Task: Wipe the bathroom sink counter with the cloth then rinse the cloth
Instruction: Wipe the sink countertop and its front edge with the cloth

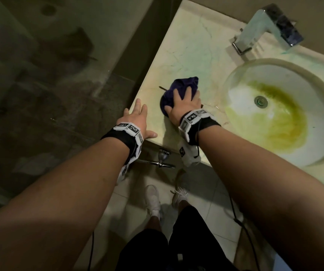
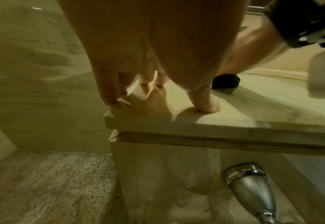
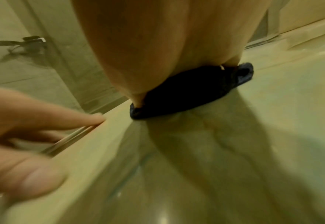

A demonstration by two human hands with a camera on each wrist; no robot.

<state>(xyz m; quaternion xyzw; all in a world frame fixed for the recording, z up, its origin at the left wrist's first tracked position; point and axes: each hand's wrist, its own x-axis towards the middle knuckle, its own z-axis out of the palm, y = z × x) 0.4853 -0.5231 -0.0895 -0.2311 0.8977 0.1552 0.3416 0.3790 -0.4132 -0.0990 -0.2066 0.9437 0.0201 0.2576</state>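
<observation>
A bunched dark purple cloth (image 1: 178,85) lies on the pale marble counter (image 1: 196,51), left of the round sink basin (image 1: 235,79). My right hand (image 1: 185,101) presses down on the cloth with its fingers spread over the top. In the right wrist view the palm (image 3: 167,45) covers the cloth (image 3: 186,94) and hides most fingertips. My left hand (image 1: 138,122) rests open on the counter's front left corner and holds nothing. Its fingers (image 2: 108,94) and thumb touch the stone edge (image 2: 176,121). The cloth (image 2: 225,81) shows behind it.
A yellow-green stain (image 1: 282,122) runs down the basin to the drain (image 1: 261,101). A chrome faucet (image 1: 268,28) stands behind it. A glass shower partition (image 1: 102,55) borders the counter's left side. A metal pipe fitting (image 2: 249,186) sits under the counter, above my white shoes (image 1: 153,200).
</observation>
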